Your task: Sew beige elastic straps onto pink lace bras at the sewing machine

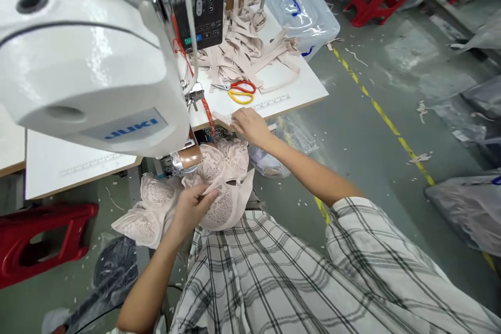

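A pale pink lace bra (pixel 225 206) hangs below the sewing machine's arm end, close to my body. My left hand (pixel 193 206) pinches its edge between thumb and fingers. Over the front edge of the table, my right hand (pixel 250 126) is closed on the end of a pale fabric strap (pixel 222 117); its fingertips are partly hidden. More lace bra cups (pixel 151 209) lie bunched to the left of my left hand. Scissors (pixel 240 92) with red and yellow handles rest on the table just beyond my right hand.
The white sewing machine (pixel 97 78) fills the upper left, with a control panel (pixel 199 5) behind it. Loose pale straps (pixel 242 47) are heaped on the white table (pixel 309 86). A lidded plastic box (pixel 301 10) stands beyond; a red stool (pixel 50 240) is at left.
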{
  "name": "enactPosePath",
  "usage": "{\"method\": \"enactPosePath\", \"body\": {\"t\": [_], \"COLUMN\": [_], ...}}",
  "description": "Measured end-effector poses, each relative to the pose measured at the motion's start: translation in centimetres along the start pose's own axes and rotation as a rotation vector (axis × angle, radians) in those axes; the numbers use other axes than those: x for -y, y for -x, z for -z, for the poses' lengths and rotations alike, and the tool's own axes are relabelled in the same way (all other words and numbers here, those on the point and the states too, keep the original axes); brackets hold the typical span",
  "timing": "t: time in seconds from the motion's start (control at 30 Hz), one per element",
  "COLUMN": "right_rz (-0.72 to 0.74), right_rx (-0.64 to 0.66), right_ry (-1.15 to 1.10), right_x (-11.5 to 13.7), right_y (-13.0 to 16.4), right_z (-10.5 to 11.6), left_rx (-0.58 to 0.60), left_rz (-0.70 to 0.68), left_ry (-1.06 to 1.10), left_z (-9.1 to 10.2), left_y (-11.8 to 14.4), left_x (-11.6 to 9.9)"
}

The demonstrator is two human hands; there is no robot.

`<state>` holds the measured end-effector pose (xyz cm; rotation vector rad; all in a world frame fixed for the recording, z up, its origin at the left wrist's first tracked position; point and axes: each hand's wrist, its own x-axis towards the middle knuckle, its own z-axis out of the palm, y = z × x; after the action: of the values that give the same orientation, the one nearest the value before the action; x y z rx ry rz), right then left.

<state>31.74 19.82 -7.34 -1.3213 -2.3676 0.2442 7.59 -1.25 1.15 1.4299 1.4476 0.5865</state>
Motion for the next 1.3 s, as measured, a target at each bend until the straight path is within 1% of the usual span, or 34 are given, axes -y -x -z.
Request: {"method": "enactPosePath", "body": {"t": [0.07, 0.13, 0.23, 0.33, 0.43, 0.53, 0.6, 0.7, 0.73, 0.77, 0.83, 0.87, 0.9, 0.97, 1.03, 1.07, 1.1, 1.13, 1.17, 1.2, 1.23, 1.27, 1.3], "right_rz": [-0.02, -0.032, -0.058, -0.095, -0.065, -0.024, -0.064, -0.157, -0.135, -0.073, 0.099, 0.178, 0.236, 0.29, 0.306, 0.304, 0.283, 0.231, 0.143, 0.036, -0.066, -0.146, -0.192], "right_rx": [-0.046, -0.042, 0.004, 0.053, 0.121, 0.184, 0.174, 0.157, 0.204, 0.281, 0.433, 0.484, 0.512, 0.53, 0.543, 0.518, 0.448, 0.333, 0.194, 0.086, 0.064, 0.143, 0.3], "right_ry": [-0.002, -0.045, -0.117, -0.142, -0.163, -0.204, -0.288, -0.57, -0.659, -0.716, -0.764, -0.774, -0.783, -0.796, -0.786, -0.768, -0.741, -0.71, -0.686, -0.687, -0.727, -0.805, -0.912], "right_x": [-0.1, -0.2, -0.6, -0.9, -1.2, -0.9, 0.1, 3.5, 4.9, 6.4, 9.0, 10.1, 11.0, 12.0, 12.3, 12.2, 12.0, 11.8, 11.6, 11.4, 11.2, 11.1, 11.2], "right_y": [0.6, 0.5, -0.4, -1.6, -2.9, -3.7, -3.1, -0.3, 1.0, 2.3, 4.6, 5.3, 5.8, 6.1, 5.9, 5.8, 5.7, 5.8, 6.0, 6.3, 6.7, 7.1, 7.6], "right_z": [-0.4, -0.7, -0.8, -0.5, -0.2, 0.6, 1.5, 3.2, 3.8, 4.4, 5.3, 5.7, 6.0, 6.3, 6.3, 6.1, 5.9, 5.6, 5.2, 4.7, 4.1, 3.5, 2.8], "left_rx": [0.003, 0.005, 0.005, 0.024, 0.037, -0.003, -0.027, -0.047, -0.051, -0.052, -0.047, -0.043, -0.037, 0.004, 0.074, 0.105, 0.125, 0.128, 0.115, 0.09, 0.057, 0.026, -0.001], "left_rz": [-0.015, -0.025, -0.035, -0.054, -0.047, -0.04, -0.033, -0.043, -0.063, -0.085, -0.103, -0.088, -0.062, -0.009, 0.02, 0.028, 0.04, 0.058, 0.079, 0.097, 0.111, 0.122, 0.128], "left_ry": [-0.028, -0.046, -0.076, -0.109, -0.127, -0.148, -0.169, -0.193, -0.197, -0.2, -0.213, -0.228, -0.248, -0.28, -0.267, -0.238, -0.197, -0.148, -0.096, -0.05, -0.013, 0.013, 0.029], "left_z": [0.3, 0.2, 0.0, -0.2, -0.4, -0.4, -0.1, 0.6, 0.9, 1.2, 1.7, 1.9, 2.0, 2.2, 2.4, 2.4, 2.4, 2.4, 2.5, 2.5, 2.4, 2.4, 2.4], "left_y": [-0.1, -0.3, -0.5, -0.4, -0.4, -0.4, -0.3, 0.4, 0.7, 1.0, 1.3, 1.4, 1.3, 1.0, 0.5, 0.3, 0.2, 0.2, 0.2, 0.3, 0.4, 0.5, 0.6], "left_x": [-0.2, -0.4, -0.3, 0.1, 0.4, 0.5, 0.5, 0.0, -0.3, -0.7, -1.4, -1.8, -2.0, -2.1, -1.7, -1.5, -1.2, -0.9, -0.7, -0.5, -0.4, -0.4, -0.4]}}
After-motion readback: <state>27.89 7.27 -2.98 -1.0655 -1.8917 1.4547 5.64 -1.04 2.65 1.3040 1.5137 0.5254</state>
